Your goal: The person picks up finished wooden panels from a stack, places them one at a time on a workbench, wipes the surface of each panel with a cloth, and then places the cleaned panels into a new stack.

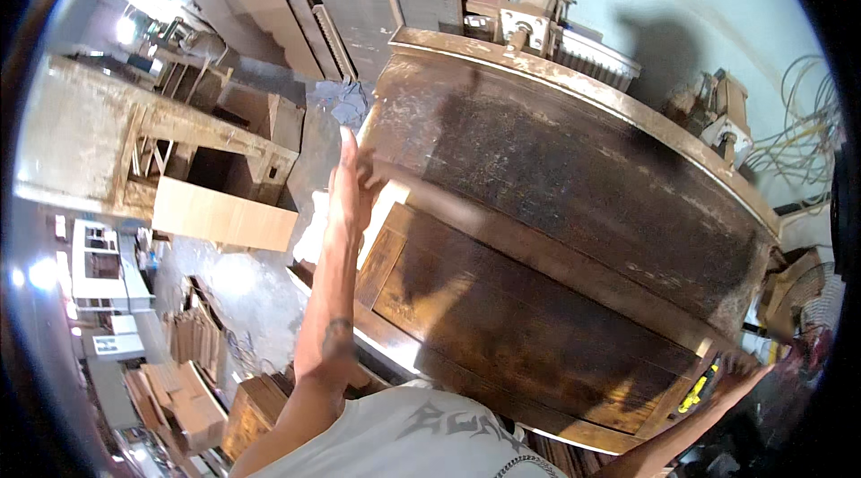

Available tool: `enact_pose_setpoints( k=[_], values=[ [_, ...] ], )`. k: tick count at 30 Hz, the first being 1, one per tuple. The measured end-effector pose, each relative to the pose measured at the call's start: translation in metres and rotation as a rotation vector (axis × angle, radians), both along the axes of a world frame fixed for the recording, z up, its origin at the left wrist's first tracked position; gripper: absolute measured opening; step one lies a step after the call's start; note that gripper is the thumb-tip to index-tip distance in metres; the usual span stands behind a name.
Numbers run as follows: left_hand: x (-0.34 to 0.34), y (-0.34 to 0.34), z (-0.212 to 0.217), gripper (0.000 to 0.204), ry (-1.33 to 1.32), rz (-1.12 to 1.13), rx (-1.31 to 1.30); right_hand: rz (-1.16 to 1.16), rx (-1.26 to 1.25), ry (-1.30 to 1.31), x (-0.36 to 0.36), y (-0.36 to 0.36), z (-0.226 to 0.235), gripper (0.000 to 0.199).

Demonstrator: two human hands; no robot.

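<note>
A long brown wooden strip [538, 249] runs slantwise above a dark-stained wooden panel [538, 308], which has a lighter brown frame. My left hand [352, 175] is at the strip's left end, fingers curled round it and thumb pointing up. At its right end my right hand [741, 365] has its fingers bent over the wood, somewhat blurred. The panel lies flat in front of me, close to my body. Beyond the strip is the worn, dark bed [556, 164] of a large bench. Shadows cover part of the panel and bed.
A raised wooden rail [592, 88] with machine cylinders [531, 21] borders the bench's far side. A yellow-and-black tool [698, 390] lies by my right forearm. Cables [798, 133] hang at right. On the left stand a worn wooden cabinet [206, 142] and stacked cardboard [184, 402].
</note>
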State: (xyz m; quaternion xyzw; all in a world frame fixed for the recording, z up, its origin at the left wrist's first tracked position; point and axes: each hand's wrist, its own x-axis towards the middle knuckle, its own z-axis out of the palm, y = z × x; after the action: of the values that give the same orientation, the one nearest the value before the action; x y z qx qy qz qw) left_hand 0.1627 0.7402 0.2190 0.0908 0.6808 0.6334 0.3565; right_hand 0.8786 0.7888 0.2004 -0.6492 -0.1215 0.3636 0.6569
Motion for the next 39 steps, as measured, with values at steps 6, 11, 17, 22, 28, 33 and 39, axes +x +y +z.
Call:
enact_pose_setpoints(
  k=[6, 11, 17, 22, 28, 33, 39],
  values=[
    [0.001, -0.139, -0.06, 0.034, -0.067, 0.181, 0.345, -0.083, 0.039, 0.036, -0.004, -0.097, -0.032, 0.051],
    [0.023, -0.209, -0.036, 0.039, -0.26, 0.25, 0.497, -0.392, 0.161, 0.084, -0.058, -0.189, -0.004, 0.044],
    [0.019, -0.255, -0.09, 0.037, -0.049, -0.018, 0.326, -0.129, -0.159, -0.323, 0.041, -0.262, -0.077, 0.046],
    [-0.055, -0.32, -0.129, 0.047, 0.393, -0.029, -0.138, -0.062, -0.519, -0.805, 0.042, -0.262, -0.09, 0.047],
    [0.005, -0.265, -0.099, 0.058, 0.579, -0.532, -0.425, 0.177, -0.498, -0.763, 0.046, -0.288, -0.131, 0.056],
    [-0.017, -0.274, -0.121, 0.056, 0.442, -0.424, -0.312, 0.239, -0.426, -0.849, 0.041, -0.289, -0.128, 0.064],
    [-0.019, -0.275, -0.118, 0.056, 0.47, -0.467, -0.361, 0.404, -0.54, -0.988, 0.004, -0.285, -0.089, 0.054]
  ],
)
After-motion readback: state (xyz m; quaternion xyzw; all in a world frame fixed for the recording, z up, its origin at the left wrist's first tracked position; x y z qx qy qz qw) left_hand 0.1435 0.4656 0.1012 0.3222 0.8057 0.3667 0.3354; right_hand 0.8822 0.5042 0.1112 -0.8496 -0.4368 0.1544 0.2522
